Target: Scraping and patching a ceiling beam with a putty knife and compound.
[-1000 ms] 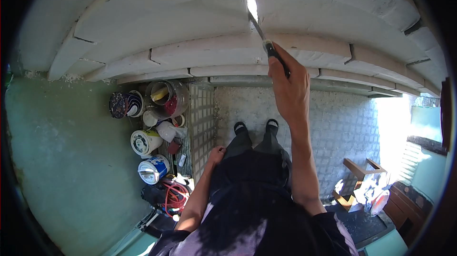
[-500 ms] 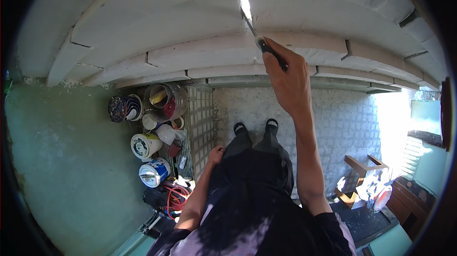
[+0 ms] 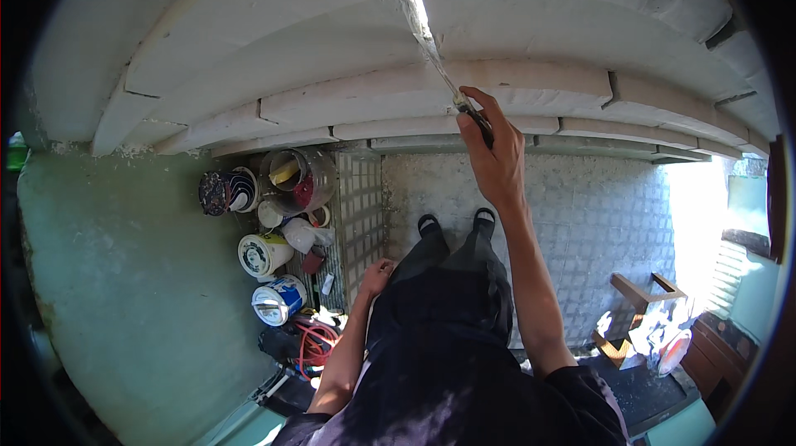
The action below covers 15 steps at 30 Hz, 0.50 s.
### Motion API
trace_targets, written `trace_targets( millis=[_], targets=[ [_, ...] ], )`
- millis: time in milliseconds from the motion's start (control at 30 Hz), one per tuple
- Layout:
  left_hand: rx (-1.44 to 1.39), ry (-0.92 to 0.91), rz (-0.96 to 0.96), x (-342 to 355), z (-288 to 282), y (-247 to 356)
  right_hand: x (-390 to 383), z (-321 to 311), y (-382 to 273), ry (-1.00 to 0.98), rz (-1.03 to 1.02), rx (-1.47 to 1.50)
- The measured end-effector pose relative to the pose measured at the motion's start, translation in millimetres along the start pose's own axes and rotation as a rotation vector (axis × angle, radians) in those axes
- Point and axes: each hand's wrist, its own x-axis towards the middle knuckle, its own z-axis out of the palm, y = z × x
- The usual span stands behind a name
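My right hand [image 3: 497, 156] is raised in front of me, its fingers closed round the dark handle of a putty knife [image 3: 434, 50]. The knife's long, pale-smeared blade points up and away to the left. Its broad tip lies at the whitish wall surface [image 3: 332, 40], beside a bright sunlit strip. Low at my left side, next to my trouser leg, is my left hand [image 3: 379, 274]. Its fingers are curled in and I see nothing in them; the palm is hidden.
Stepped pale ledges [image 3: 414, 98] cross ahead. Left stand a clear tub [image 3: 319, 172], paint buckets [image 3: 265, 255] and a coiled red hose [image 3: 315, 342] beside a lattice panel [image 3: 362, 206]. A brown wooden frame [image 3: 634, 293] and a dark-topped surface [image 3: 638, 400] are at right.
The putty knife has turned from edge-on to showing its flat blade, and its tip has shifted slightly left. My right hand has come a little lower and left.
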Motion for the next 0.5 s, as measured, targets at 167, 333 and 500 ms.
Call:
trace_targets(
  millis=[167, 333, 500],
  targets=[
    [0.004, 0.003, -0.046, -10, -5, -10, 14, 0, 17, -0.031, -0.081, 0.074],
    [0.126, -0.001, -0.077, -33, -3, 3, 21, -10, 16, -0.029, -0.118, 0.080],
    [0.119, -0.015, -0.158, -37, 2, 10, 12, -28, -22, -0.074, -0.070, -0.014]
  ],
)
